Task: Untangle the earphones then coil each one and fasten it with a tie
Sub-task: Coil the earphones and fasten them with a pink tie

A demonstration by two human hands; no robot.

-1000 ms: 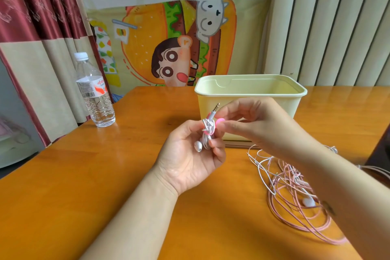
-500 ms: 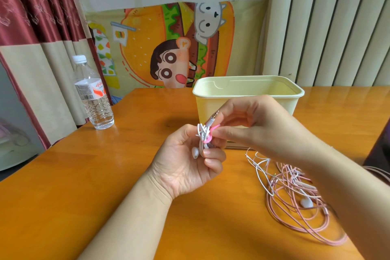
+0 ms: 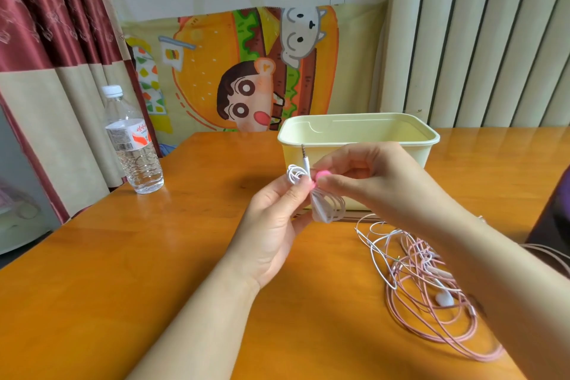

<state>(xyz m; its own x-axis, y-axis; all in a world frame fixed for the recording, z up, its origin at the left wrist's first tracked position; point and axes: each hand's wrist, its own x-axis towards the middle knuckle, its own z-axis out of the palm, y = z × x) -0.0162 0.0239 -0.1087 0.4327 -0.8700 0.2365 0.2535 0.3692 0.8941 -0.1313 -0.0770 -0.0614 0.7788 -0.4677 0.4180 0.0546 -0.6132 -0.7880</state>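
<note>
A coiled white earphone [image 3: 327,207] is held above the table, pinched at its middle, its loops fanning out above and below and its jack plug [image 3: 304,155] pointing up. My left hand [image 3: 271,225] pinches the coil's waist from the left. My right hand [image 3: 367,176] pinches a pink tie [image 3: 320,176] at the same spot from the right. A tangle of pink and white earphone cables [image 3: 431,281] lies on the table at the right, partly hidden under my right forearm.
A pale yellow plastic bin [image 3: 357,136] stands on the wooden table [image 3: 154,256] just behind my hands. A water bottle [image 3: 134,145] stands at the table's far left edge. Curtains and a cartoon cloth hang behind.
The coil has turned: its lower loops now fan out below my fingers and the jack stands upright. My left fingers have opened out from around the bundle to a pinch at its waist.
</note>
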